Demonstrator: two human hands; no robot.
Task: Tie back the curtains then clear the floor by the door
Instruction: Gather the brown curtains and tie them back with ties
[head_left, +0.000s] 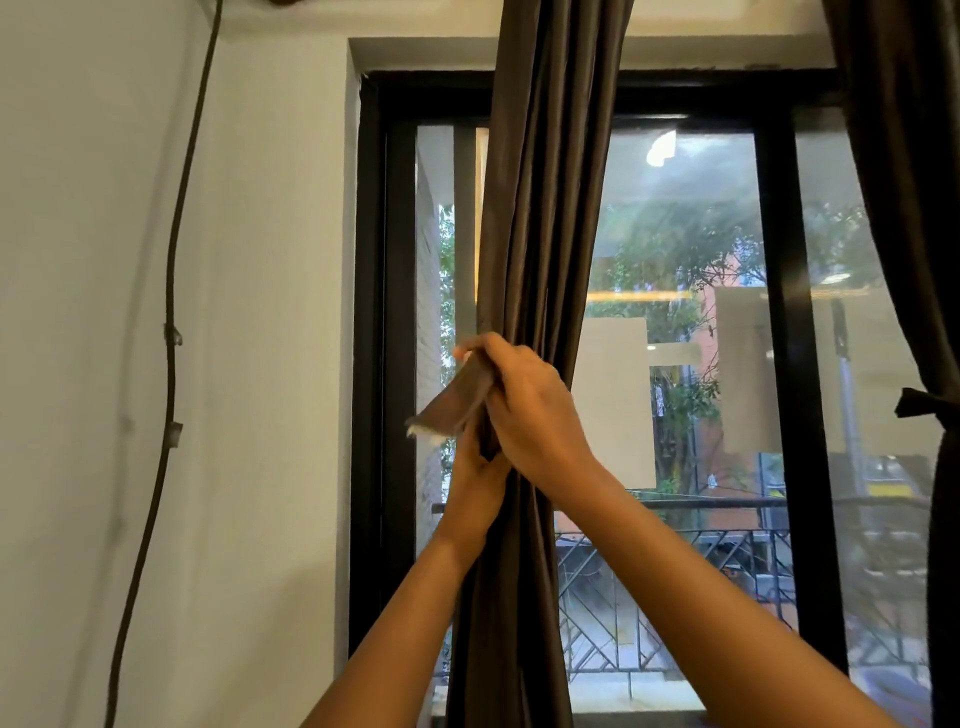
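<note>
I have the soft, bunched-up curtain (524, 260) by the left edge of the glass door (691, 312), my right hand (535, 410) squeezing the floppy tie strip (457, 400) and my left hand (475, 488) closed around the folds below.

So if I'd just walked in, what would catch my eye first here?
Probably the two hands meeting mid-frame, the right hand over the left hand, bunching the dark curtain and gripping a blurred tie-back strip at its left edge. Behind is a tall black-framed glass door, with a second curtain at the far right, already tied.
</note>
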